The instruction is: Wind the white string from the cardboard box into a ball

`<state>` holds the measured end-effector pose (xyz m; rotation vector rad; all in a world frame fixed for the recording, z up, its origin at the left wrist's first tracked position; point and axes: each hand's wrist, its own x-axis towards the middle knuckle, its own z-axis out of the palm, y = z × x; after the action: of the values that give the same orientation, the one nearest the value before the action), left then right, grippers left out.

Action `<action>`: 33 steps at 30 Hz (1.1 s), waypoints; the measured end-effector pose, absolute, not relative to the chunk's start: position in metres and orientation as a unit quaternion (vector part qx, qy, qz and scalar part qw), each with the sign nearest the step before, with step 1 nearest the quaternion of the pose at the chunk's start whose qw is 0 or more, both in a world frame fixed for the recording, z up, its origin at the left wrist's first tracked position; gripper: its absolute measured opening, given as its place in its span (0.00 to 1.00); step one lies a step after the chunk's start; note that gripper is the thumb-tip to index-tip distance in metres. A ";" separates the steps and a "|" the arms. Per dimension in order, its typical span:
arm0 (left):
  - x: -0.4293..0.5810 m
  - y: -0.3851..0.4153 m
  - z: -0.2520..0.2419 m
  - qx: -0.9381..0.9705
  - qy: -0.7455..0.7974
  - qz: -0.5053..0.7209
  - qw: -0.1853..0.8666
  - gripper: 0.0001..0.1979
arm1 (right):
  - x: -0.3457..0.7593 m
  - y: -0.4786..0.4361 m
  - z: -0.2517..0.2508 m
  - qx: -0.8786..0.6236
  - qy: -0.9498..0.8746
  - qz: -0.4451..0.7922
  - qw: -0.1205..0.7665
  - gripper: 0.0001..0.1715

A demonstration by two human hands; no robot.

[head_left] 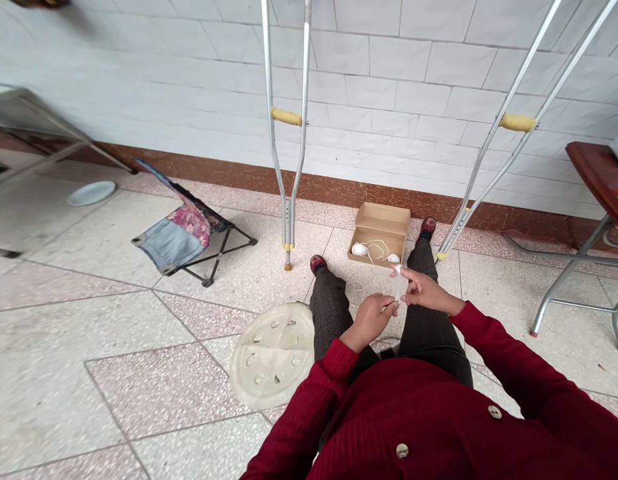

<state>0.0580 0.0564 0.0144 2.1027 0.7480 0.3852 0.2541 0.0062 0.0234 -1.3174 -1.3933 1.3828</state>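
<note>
My left hand (373, 319) is closed in a pinch, its thumb and index fingertips on a strand of white string (399, 289) above my lap. Opposite it is my right hand (429, 291), with the index finger stretched forward and the others bent. A small white bundle of string (399, 269) sits at that index fingertip. Between the two hands the string runs short and taut-looking. In an open cardboard box (381, 215) on the floor lie a larger white ball of string (359, 249) and a smaller ball (393, 259). Loose string trails over the box edge onto the floor.
One crutch (287, 200) leans on the tiled wall ahead, another crutch (469, 207) to the right. A folding stool (181, 233) stands left. A round, pale perforated disc (273, 357) lies beside my leg. A brown-seated chair (601, 173) is at right, a pale dish (92, 193) far left.
</note>
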 end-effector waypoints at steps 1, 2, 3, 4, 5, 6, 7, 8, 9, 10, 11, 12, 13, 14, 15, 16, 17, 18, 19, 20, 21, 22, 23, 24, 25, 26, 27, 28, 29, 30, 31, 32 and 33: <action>0.055 0.057 0.017 0.844 0.302 0.157 0.414 0.16 | 0.254 0.002 0.014 -0.529 -0.556 0.539 0.347 0.45; 0.052 0.059 0.019 0.849 0.303 0.161 0.403 0.16 | 0.253 -0.004 0.007 -0.527 -0.561 0.558 0.311 0.42; 0.050 0.063 0.022 0.853 0.302 0.163 0.393 0.16 | 0.252 -0.010 0.003 -0.507 -0.559 0.596 0.276 0.40; 0.048 0.067 0.025 0.856 0.301 0.165 0.386 0.16 | 0.250 -0.016 0.004 -0.473 -0.548 0.643 0.249 0.39; 0.047 0.072 0.026 0.858 0.299 0.166 0.384 0.16 | 0.248 -0.019 0.007 -0.434 -0.531 0.688 0.236 0.38; 0.047 0.075 0.026 0.856 0.298 0.168 0.388 0.16 | 0.247 -0.020 0.014 -0.398 -0.509 0.723 0.245 0.39; 0.048 0.076 0.024 0.851 0.300 0.170 0.397 0.17 | 0.247 -0.019 0.022 -0.372 -0.487 0.741 0.274 0.41; 0.050 0.076 0.021 0.843 0.303 0.172 0.411 0.17 | 0.249 -0.014 0.030 -0.361 -0.468 0.741 0.320 0.43; 0.053 0.075 0.018 0.834 0.306 0.172 0.425 0.17 | 0.252 -0.008 0.036 -0.364 -0.454 0.725 0.369 0.45; 0.056 0.072 0.014 0.827 0.306 0.170 0.439 0.17 | 0.255 -0.001 0.039 -0.379 -0.449 0.699 0.408 0.46; 0.059 0.068 0.010 0.824 0.304 0.164 0.449 0.17 | 0.259 0.006 0.039 -0.404 -0.453 0.668 0.430 0.46; 0.061 0.065 0.007 0.823 0.300 0.155 0.456 0.17 | 0.263 0.011 0.035 -0.436 -0.465 0.636 0.434 0.46; 0.062 0.062 0.005 0.825 0.295 0.145 0.460 0.17 | 0.266 0.013 0.029 -0.471 -0.483 0.606 0.421 0.45; 0.061 0.061 0.005 0.827 0.294 0.139 0.458 0.16 | 0.268 0.013 0.022 -0.502 -0.502 0.582 0.396 0.44; 0.059 0.062 0.006 0.830 0.298 0.137 0.451 0.16 | 0.268 0.009 0.014 -0.521 -0.519 0.573 0.362 0.41; 0.057 0.063 0.008 0.833 0.307 0.138 0.439 0.15 | 0.267 0.004 0.009 -0.522 -0.531 0.585 0.322 0.38; 0.054 0.066 0.011 0.836 0.317 0.144 0.424 0.14 | 0.266 -0.003 0.005 -0.502 -0.535 0.620 0.278 0.35; 0.051 0.069 0.013 0.840 0.323 0.149 0.410 0.14 | 0.264 -0.009 0.005 -0.465 -0.529 0.668 0.239 0.35; 0.049 0.072 0.015 0.843 0.323 0.153 0.402 0.14 | 0.262 -0.014 0.008 -0.420 -0.515 0.716 0.213 0.36; 0.048 0.073 0.016 0.845 0.318 0.155 0.402 0.14 | 0.261 -0.016 0.013 -0.380 -0.496 0.752 0.211 0.39; 0.049 0.073 0.015 0.843 0.313 0.158 0.409 0.15 | 0.261 -0.016 0.019 -0.352 -0.475 0.772 0.234 0.42; 0.051 0.072 0.013 0.838 0.309 0.160 0.421 0.15 | 0.262 -0.013 0.024 -0.341 -0.457 0.772 0.279 0.44; 0.055 0.069 0.010 0.832 0.307 0.162 0.433 0.15 | 0.263 -0.009 0.027 -0.344 -0.444 0.758 0.332 0.44; 0.059 0.065 0.007 0.827 0.306 0.161 0.443 0.15 | 0.265 -0.004 0.027 -0.357 -0.437 0.734 0.377 0.44; 0.063 0.061 0.004 0.826 0.305 0.158 0.448 0.15 | 0.266 0.001 0.025 -0.377 -0.438 0.709 0.404 0.43; 0.066 0.057 0.001 0.829 0.302 0.149 0.447 0.15 | 0.268 0.005 0.019 -0.404 -0.447 0.684 0.411 0.43; 0.068 0.054 -0.001 0.835 0.298 0.136 0.441 0.15 | 0.269 0.007 0.011 -0.436 -0.463 0.661 0.399 0.44; 0.068 0.052 -0.001 0.843 0.296 0.125 0.431 0.14 | 0.269 0.006 0.002 -0.467 -0.482 0.641 0.372 0.45; 0.066 0.052 0.000 0.850 0.299 0.117 0.418 0.14 | 0.269 0.002 -0.007 -0.491 -0.501 0.628 0.338 0.45; 0.063 0.053 0.002 0.856 0.304 0.116 0.402 0.13 | 0.267 -0.003 -0.014 -0.500 -0.517 0.626 0.301 0.44; 0.059 0.055 0.006 0.860 0.310 0.121 0.387 0.13 | 0.265 -0.010 -0.018 -0.492 -0.526 0.641 0.266 0.43; 0.054 0.057 0.009 0.862 0.316 0.131 0.374 0.12 | 0.263 -0.016 -0.019 -0.466 -0.526 0.671 0.236 0.41; 0.050 0.060 0.013 0.863 0.317 0.144 0.366 0.12 | 0.261 -0.022 -0.016 -0.428 -0.517 0.709 0.218 0.40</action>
<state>0.0502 0.0603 0.0130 2.2186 0.8161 0.3690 0.2610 -0.0217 -0.0163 -1.1853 -1.4301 1.9620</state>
